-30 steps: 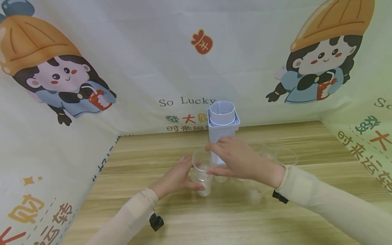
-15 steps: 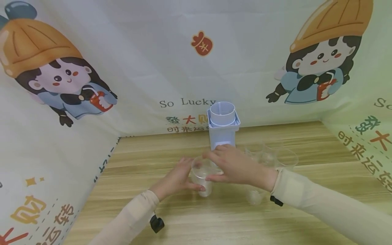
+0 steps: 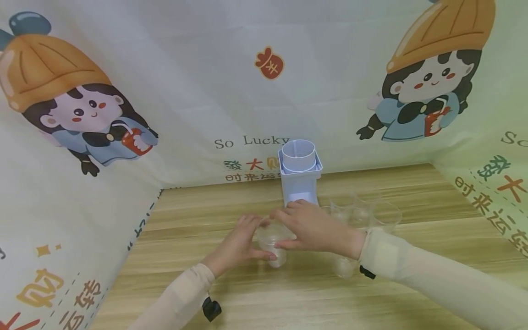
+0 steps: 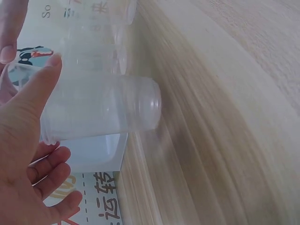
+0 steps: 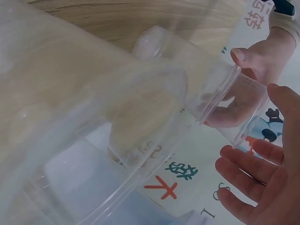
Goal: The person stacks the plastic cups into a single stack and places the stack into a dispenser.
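My left hand (image 3: 233, 245) holds a clear plastic cup (image 3: 279, 259) upright near the middle of the table, thumb on the near side. In the left wrist view, that cup (image 4: 98, 105) lies between the thumb and the curled fingers. An upper clear cup (image 5: 239, 133) sits part-way inside the lower cup (image 5: 185, 58), its rim standing above the lower one's. At this upper rim, my right hand (image 3: 313, 229) grips with thumb and fingertips on opposite sides. Some of the cups' outline is hidden behind both hands.
Behind the hands stands a pale blue square holder (image 3: 300, 187) with a round tube on top. Several more clear cups, among them a rear cup (image 3: 387, 213) and a front cup (image 3: 343, 266), stand to the right, around my right forearm. A printed cloth (image 3: 185, 101) encloses the table.
My right hand has lowered, and the upper cup has sunk further into the lower one. My left hand has stayed almost in place around the lower cup.
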A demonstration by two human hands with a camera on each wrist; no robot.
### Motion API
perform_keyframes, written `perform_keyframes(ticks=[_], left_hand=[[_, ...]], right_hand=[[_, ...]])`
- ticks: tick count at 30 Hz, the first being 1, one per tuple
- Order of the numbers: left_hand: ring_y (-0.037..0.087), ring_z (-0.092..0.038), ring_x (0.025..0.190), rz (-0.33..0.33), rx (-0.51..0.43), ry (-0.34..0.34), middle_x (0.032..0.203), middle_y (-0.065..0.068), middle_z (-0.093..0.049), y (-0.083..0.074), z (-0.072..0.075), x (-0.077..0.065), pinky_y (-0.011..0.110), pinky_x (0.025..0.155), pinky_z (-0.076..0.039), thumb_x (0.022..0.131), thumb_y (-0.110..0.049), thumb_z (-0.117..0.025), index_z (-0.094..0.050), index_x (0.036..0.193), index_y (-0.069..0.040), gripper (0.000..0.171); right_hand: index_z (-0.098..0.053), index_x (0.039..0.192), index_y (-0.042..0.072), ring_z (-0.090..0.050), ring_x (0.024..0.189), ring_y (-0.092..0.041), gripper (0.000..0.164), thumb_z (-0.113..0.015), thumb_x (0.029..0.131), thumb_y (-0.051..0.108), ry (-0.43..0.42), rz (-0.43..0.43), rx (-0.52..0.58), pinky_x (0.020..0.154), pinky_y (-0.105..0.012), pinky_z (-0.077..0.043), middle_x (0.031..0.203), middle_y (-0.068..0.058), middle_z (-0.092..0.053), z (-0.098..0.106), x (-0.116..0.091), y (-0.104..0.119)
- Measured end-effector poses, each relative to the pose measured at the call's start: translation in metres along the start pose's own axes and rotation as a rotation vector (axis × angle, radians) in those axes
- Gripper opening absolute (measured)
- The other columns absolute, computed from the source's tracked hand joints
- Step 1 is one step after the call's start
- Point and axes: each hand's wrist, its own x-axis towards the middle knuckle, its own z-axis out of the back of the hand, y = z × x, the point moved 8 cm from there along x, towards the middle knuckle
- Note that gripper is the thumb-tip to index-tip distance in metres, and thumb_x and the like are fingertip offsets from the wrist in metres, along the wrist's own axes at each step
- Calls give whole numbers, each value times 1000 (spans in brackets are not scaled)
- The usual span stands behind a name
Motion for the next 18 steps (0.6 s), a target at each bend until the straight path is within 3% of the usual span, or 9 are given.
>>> perform_keyframes(ticks=[8,18], left_hand=[[25,-54,117,21,-65,-36,116,4,-65,2,3,-4,44,100,-49,67,-39,-90,-60,121,-9,68],[24,-54,115,42,-93,-21,116,5,-64,3,3,-6,43,100,-50,69,-37,-89,-61,119,-7,65]], right_hand=[[-56,127,17,-66,101,-17,59,-65,87,59,35,2,2,88,-35,-54,110,3,-71,-8,2,2],[-57,127,16,-65,96,-17,57,-64,88,58,67,-18,13,86,-35,-54,104,2,-71,-18,3,2]])
